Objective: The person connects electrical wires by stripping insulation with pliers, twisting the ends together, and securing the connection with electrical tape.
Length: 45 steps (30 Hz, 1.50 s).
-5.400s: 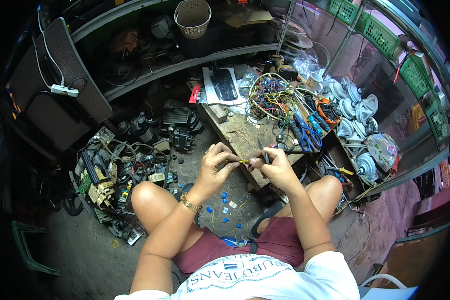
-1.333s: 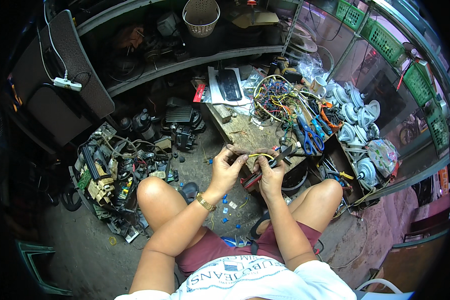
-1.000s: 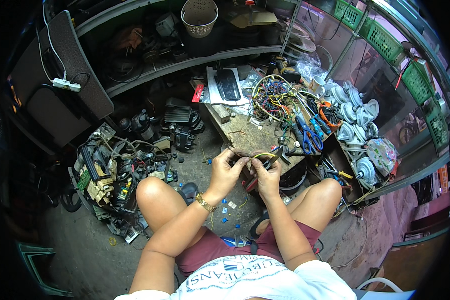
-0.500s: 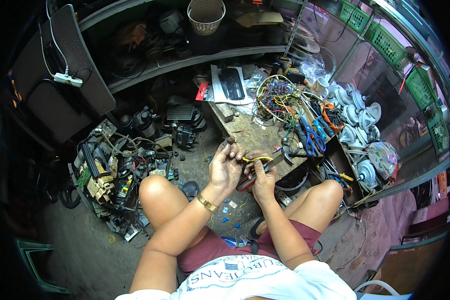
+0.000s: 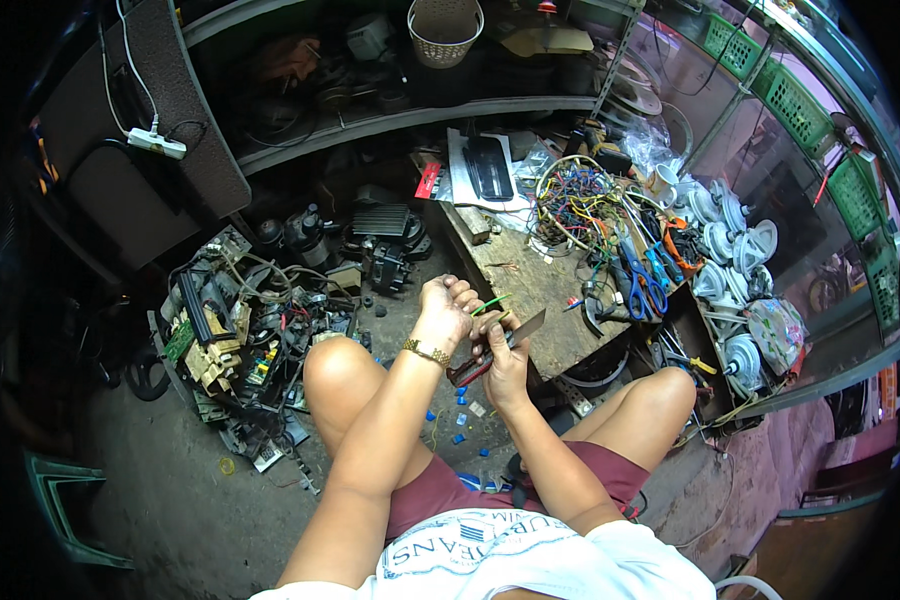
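My left hand (image 5: 444,312), a gold watch (image 5: 427,352) at its wrist, is closed with curled fingers in front of the workbench. A thin green wire (image 5: 492,302) sticks out from beside its fingers toward the bench; the gripped part is hidden. Close by on the right, my right hand (image 5: 505,365) is wrapped round a knife with a broad metal blade (image 5: 528,326) and a red handle (image 5: 466,373). The blade points up and right. Both hands are nearly touching above the floor, between my knees.
The wooden bench (image 5: 540,325) bears a tangle of coloured wires (image 5: 582,200), blue-handled scissors (image 5: 642,285) and a black panel (image 5: 488,168). White plastic spools (image 5: 715,245) are heaped at right. Scrap electronics (image 5: 230,340) lie at left. Small blue bits (image 5: 458,438) dot the floor.
The yellow wire that stretched between my hands is less visible, and a green wire now shows. My left hand has turned into a tighter curl. The whole view has shifted slightly.
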Tool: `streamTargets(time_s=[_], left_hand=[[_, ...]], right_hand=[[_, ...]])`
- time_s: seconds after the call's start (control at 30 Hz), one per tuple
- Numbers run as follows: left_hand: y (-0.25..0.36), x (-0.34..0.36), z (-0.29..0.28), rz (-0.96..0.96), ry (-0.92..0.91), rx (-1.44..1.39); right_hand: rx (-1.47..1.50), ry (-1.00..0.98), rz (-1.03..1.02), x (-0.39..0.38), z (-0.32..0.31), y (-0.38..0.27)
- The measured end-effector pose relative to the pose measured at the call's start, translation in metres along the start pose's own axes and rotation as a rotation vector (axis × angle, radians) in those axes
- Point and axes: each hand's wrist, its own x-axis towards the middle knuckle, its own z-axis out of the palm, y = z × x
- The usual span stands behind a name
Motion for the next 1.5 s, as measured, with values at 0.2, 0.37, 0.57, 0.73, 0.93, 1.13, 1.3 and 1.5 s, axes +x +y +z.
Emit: streamTargets(time_s=[0.2, 0.37, 0.57, 0.73, 0.93, 1.13, 1.3, 1.5], left_hand=[[0.0, 0.017, -0.006, 0.076, 0.121, -0.038], [0.006, 0.03, -0.007, 0.11, 0.219, -0.06], [0.009, 0.048, -0.021, 0.103, 0.293, -0.064], [0.005, 0.071, -0.034, 0.11, 0.432, -0.042], [0.104, 0.097, -0.058, 0.822, 0.613, 0.171], [0.1, 0.03, 0.034, 0.601, -0.098, 0.0], [0.063, -0.019, 0.056, 0.448, -0.295, 0.213], [0.056, -0.027, 0.06, 0.451, -0.403, 0.265]], right_hand=[[-0.126, 0.036, 0.0, -0.014, -0.002, -0.002], [-0.179, 0.032, 0.001, -0.027, -0.006, -0.007], [-0.173, 0.041, 0.048, -0.046, -0.013, -0.017], [-0.144, 0.039, 0.04, -0.07, -0.029, -0.029], [-0.414, -0.03, -0.242, -0.112, -0.05, -0.08], [-0.885, -0.224, -0.006, -0.078, -0.083, -0.095], [-1.415, -0.496, 0.124, -0.019, -0.064, -0.053], [-1.79, -0.264, -0.116, 0.057, -0.125, -0.041]])
